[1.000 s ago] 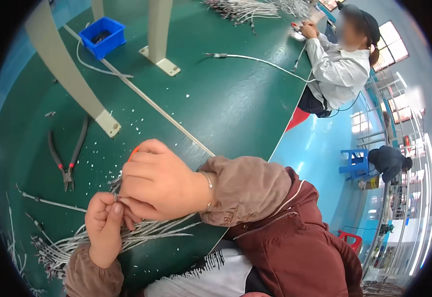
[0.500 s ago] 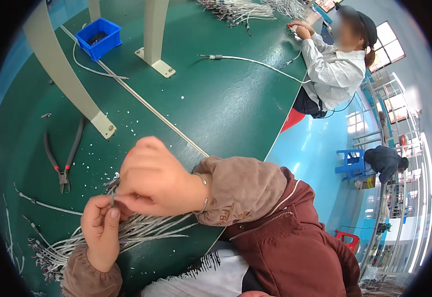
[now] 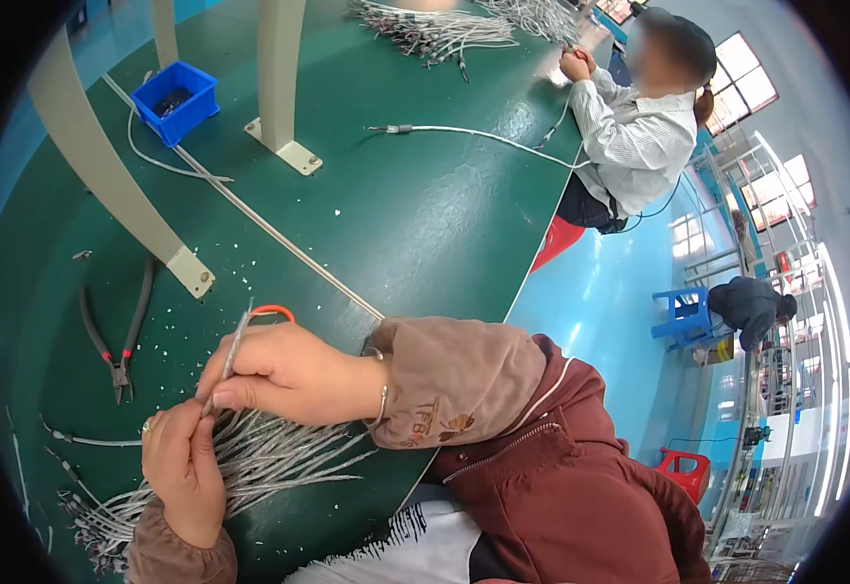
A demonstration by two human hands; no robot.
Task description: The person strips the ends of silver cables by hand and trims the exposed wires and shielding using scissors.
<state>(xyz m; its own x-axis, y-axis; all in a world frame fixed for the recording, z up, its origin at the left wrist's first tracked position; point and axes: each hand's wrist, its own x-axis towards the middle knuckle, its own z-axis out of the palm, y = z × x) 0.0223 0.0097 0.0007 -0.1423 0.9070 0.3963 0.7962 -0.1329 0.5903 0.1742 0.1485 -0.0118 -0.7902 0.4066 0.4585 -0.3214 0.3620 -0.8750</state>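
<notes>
My left hand (image 3: 183, 469) is closed in a pinch on the lower end of a thin grey braided cable (image 3: 234, 352). My right hand (image 3: 293, 378) grips the same cable just above, and its free end points up past the fingers. An orange loop (image 3: 277, 310), like a scissors handle, shows behind the right hand; the rest of it is hidden. Under both hands lies a bundle of grey braided cables (image 3: 279, 457) with dark ends at the left. Left of the hands, diagonal cutters (image 3: 121, 365) with dark grips lie on the green table.
A blue bin (image 3: 180, 109) with small dark parts stands at the far left, near beige metal legs (image 3: 277, 88). Several white scraps dot the green table (image 3: 347, 263). Across it, a person (image 3: 644, 127) works beside another cable bundle (image 3: 434, 31); a long cable (image 3: 473, 131) lies between us.
My hands have lowered slightly, and the right hand has turned, so the cable and the orange loop now show. The whole view has shifted a little.
</notes>
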